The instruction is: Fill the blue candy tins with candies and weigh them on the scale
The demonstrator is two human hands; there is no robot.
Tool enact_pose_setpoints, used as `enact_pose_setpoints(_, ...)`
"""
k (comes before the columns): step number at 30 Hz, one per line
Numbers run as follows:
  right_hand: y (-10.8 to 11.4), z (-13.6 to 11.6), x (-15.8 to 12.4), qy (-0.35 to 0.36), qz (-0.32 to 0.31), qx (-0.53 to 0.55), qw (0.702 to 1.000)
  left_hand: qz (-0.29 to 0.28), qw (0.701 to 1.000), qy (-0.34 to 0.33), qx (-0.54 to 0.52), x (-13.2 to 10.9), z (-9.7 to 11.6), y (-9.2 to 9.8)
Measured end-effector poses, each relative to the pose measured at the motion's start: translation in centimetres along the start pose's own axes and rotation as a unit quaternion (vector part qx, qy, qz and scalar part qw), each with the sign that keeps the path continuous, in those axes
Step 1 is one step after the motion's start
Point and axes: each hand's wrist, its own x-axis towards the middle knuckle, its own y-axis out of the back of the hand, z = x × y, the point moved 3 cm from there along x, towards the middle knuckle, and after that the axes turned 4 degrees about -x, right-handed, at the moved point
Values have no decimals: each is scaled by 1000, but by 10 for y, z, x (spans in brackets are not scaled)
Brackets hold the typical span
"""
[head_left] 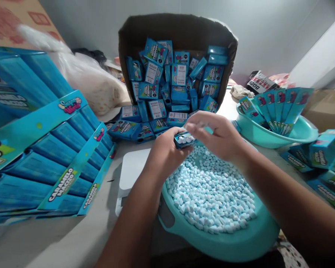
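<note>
My left hand (166, 149) is wrapped around a small blue candy box (179, 144), whose end facing me is open. White candies (186, 139) show inside that opening. Right beside the box, my right hand (219, 132) has its fingers curled together, with blurred whitish candies at the fingertips. Both hands are above the far side of a turquoise basin (229, 247). Many pale blue and white candies (212, 193) fill the basin.
A cardboard box (178, 22) full of blue candy boxes stands behind. Stacked display trays (69, 163) are at left, beside a white scale (132, 167). At right are a second turquoise basin (268, 139) with flat cartons (280, 100) and more blue boxes (326, 149).
</note>
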Motion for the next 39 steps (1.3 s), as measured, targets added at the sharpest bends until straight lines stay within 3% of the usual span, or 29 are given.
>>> enact_pose_setpoints(4, -5, -3, -5, 92, -127, -119, 980, 23, 999, -25, 25, 0, 1, 3)
enact_pose_setpoints(9, -1, -6, -7, 77, -167, -204, 962, 42, 999, -17, -7, -2, -1, 4)
enact_pose_setpoints(13, 7, -5, -6, 58, -141, -202, 967, 6, 1000, -20, -7, -3, -1, 1)
enact_pose_setpoints(18, 16, 5, -5, 46, -84, -180, 979, 24, 999, 14, -34, -1, -2, 2)
enact_pose_setpoints(24, 10, 15, -5, 58, -130, -185, 972, 38, 998, -1, -45, -1, -4, 3)
enact_pose_setpoints(34, 12, 4, -5, 26, -129, -252, 959, 0, 999, -28, -33, 0, -3, 0)
enact_pose_setpoints(39, 16, 7, -5, 16, -114, -236, 965, 20, 999, -13, -34, 0, -3, 3)
